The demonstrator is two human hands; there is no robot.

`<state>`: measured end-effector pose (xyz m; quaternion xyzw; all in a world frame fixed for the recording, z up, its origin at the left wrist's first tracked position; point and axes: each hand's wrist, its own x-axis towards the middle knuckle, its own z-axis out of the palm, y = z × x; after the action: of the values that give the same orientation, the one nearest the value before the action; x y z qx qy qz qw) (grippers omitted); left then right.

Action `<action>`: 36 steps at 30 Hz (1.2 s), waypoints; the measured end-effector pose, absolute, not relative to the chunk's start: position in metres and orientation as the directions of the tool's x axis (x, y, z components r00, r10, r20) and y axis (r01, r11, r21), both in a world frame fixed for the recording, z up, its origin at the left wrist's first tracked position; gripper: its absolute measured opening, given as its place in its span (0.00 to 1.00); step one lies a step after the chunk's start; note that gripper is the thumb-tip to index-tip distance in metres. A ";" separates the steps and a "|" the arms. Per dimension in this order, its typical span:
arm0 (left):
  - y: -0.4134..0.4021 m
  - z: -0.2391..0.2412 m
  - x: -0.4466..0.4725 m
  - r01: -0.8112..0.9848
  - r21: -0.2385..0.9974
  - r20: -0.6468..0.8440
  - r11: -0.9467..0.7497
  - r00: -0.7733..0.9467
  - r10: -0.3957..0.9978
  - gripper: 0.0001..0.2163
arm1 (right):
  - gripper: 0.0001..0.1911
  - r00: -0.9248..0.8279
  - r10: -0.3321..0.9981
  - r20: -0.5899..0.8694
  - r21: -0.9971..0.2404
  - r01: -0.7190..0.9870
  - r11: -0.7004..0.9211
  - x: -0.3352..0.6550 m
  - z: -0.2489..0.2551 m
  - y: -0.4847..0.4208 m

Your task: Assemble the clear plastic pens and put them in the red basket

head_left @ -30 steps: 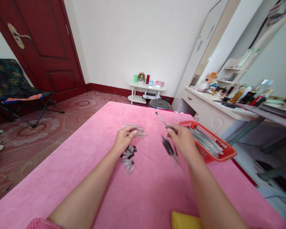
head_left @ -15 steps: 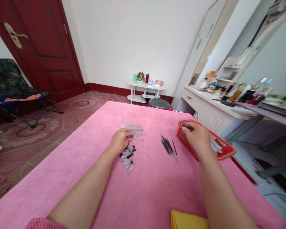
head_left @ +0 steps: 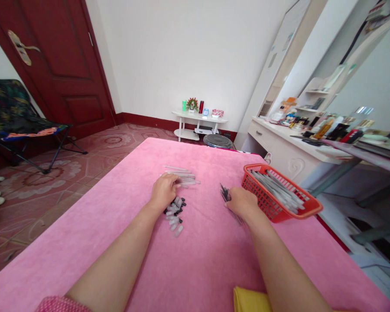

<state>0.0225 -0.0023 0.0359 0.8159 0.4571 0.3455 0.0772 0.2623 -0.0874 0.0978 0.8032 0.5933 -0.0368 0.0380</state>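
On the pink cloth, my left hand (head_left: 164, 190) rests with its fingers curled at the near end of several clear pen barrels (head_left: 185, 177). A barrel seems to lie in its fingertips, partly hidden. Just below it is a small heap of pen caps (head_left: 174, 212), clear and black. My right hand (head_left: 242, 202) is over a bunch of thin black pen refills (head_left: 225, 192), its fingers closed on them; how many it grips is hidden. Right beside it stands a red plastic basket (head_left: 258, 197) with many greyish pens (head_left: 277, 190) inside.
A folded yellow cloth (head_left: 251, 300) lies at the near edge of the table (head_left: 195, 260). Right of the table are a white dressing table (head_left: 286, 151) with bottles and a grey metal frame. A round dark stool (head_left: 217, 141) stands beyond the far edge.
My right hand has moved left and down from above the red basket to the black refills, uncovering the pens in the basket. My left hand stays almost in place.
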 end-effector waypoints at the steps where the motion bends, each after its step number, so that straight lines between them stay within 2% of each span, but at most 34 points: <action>1: -0.002 0.035 0.023 0.680 0.452 0.508 -0.578 0.336 0.793 0.08 | 0.08 0.294 0.948 -0.120 0.026 0.956 -0.293 0.263 0.096 -0.087; 5: -0.001 0.033 0.025 0.623 0.458 0.536 -0.634 0.375 0.756 0.11 | 0.10 0.269 0.956 -0.117 0.039 0.963 -0.266 0.263 0.092 -0.086; 7: -0.001 0.033 0.025 0.601 0.450 0.539 -0.661 0.407 0.737 0.11 | 0.10 0.234 0.967 -0.105 -0.002 0.972 -0.235 0.261 0.093 -0.087; 12: -0.004 0.036 0.027 0.573 0.437 0.554 -0.693 0.435 0.709 0.10 | 0.12 0.054 0.998 0.024 -0.275 0.960 -0.046 0.254 0.103 -0.089; 15: -0.004 0.036 0.027 0.566 0.436 0.564 -0.699 0.434 0.703 0.10 | 0.12 0.008 0.996 0.094 -0.352 0.936 0.025 0.251 0.105 -0.088; 26: -0.004 0.035 0.031 0.530 0.438 0.575 -0.726 0.455 0.680 0.11 | 0.12 -0.016 0.992 0.128 -0.359 0.931 0.061 0.249 0.105 -0.089; 30: -0.006 0.036 0.032 0.496 0.395 0.583 -0.773 0.514 0.629 0.14 | 0.13 -0.039 0.986 0.160 -0.341 0.935 0.093 0.251 0.103 -0.088; 33: -0.008 0.035 0.034 0.488 0.373 0.574 -0.789 0.547 0.610 0.16 | 0.13 -0.098 0.972 0.216 -0.305 0.938 0.163 0.249 0.100 -0.085; 36: -0.008 0.034 0.036 0.450 0.421 0.576 -0.788 0.538 0.615 0.16 | 0.11 -0.162 0.923 0.349 -0.243 0.936 0.256 0.240 0.101 -0.087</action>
<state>0.0361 -0.0082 0.0340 0.8698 0.3061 0.3705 0.1119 0.2399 -0.0865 0.1014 0.6096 0.7622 0.0143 -0.2172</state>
